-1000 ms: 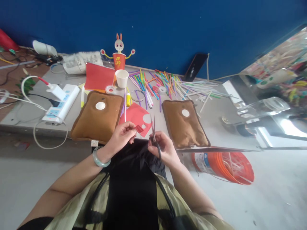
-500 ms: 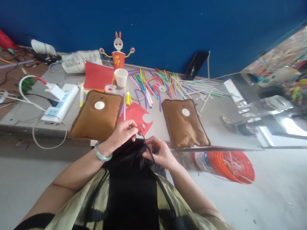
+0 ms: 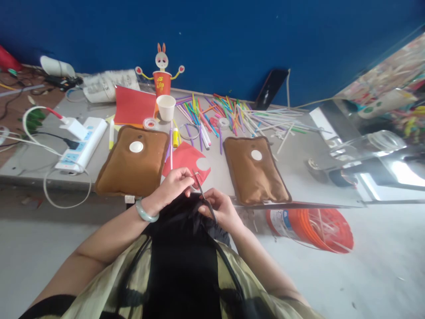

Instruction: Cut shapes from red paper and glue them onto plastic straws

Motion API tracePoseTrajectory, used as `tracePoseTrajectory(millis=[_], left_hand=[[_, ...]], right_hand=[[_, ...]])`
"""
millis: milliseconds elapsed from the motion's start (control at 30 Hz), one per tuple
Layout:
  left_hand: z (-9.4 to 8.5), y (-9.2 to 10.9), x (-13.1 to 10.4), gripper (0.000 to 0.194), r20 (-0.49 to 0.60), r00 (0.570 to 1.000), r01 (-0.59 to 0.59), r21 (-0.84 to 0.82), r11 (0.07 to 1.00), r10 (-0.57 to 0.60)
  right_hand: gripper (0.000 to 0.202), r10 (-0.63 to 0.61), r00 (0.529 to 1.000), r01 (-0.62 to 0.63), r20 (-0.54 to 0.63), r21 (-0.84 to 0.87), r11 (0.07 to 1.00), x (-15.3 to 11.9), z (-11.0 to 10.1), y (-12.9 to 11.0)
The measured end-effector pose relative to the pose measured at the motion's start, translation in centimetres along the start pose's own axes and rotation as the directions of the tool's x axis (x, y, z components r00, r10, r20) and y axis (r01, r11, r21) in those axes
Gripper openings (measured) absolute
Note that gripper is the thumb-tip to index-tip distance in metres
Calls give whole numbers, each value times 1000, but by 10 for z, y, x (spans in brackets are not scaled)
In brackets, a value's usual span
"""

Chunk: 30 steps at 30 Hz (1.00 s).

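We have the small red paper scrap (image 3: 193, 176) pinched between our hands, just above our lap at the table's near edge, with the scissors (image 3: 202, 198) biting into it. To cut it well, we judge that short snips and a slow turn of the scrap into the blades will serve best. Our left hand (image 3: 174, 186) is closed, fingertips nipping the scrap; our right hand (image 3: 221, 208) is curled shut around the scissor handles. Beyond our fingers lies the larger red sheet (image 3: 186, 160), flanked by two brown pouches (image 3: 134, 161).
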<state>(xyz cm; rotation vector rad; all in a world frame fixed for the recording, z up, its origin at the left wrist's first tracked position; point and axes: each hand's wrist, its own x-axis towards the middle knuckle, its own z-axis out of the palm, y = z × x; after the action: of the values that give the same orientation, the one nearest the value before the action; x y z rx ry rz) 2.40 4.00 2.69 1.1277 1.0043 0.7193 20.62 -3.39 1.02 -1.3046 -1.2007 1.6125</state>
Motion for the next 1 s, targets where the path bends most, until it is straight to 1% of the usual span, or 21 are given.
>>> tracePoseTrajectory(millis=[167,333,433,500,567,633,767,1000], left_hand=[[4,-3,3,6,1,1000,0,-51,999,0],[5,-6,3,7,13,1000,-16,-20,1000,16],[5,-8,2,8,15,1000,-25,-31,999,25],[5,-10,1,9,9,1000,-25,-49,998,26],[5,-11,0,11,1,1000,-31,-64,997,31],[5,-11,-2,14,-1,999,-39,-76,996,39],[5,-10,-4,14,8,999,-44,-89,995,45],[3,-12,-5,10,20,1000,-20,-57,998,22]], right_hand=[[48,27,999,-26,-41,36,999,-1,1,4],[46,35,995,-31,-88,47,998,-2,2,9],[46,29,995,-25,-98,40,999,-3,1,10],[47,-9,996,11,-84,28,1000,-5,0,9],[49,-51,998,52,-45,16,999,-6,-1,7],[51,-65,998,65,1,4,998,-8,-1,4],[53,-48,998,49,37,-34,998,-8,0,1],[53,-24,999,24,23,-16,1000,-7,2,0]])
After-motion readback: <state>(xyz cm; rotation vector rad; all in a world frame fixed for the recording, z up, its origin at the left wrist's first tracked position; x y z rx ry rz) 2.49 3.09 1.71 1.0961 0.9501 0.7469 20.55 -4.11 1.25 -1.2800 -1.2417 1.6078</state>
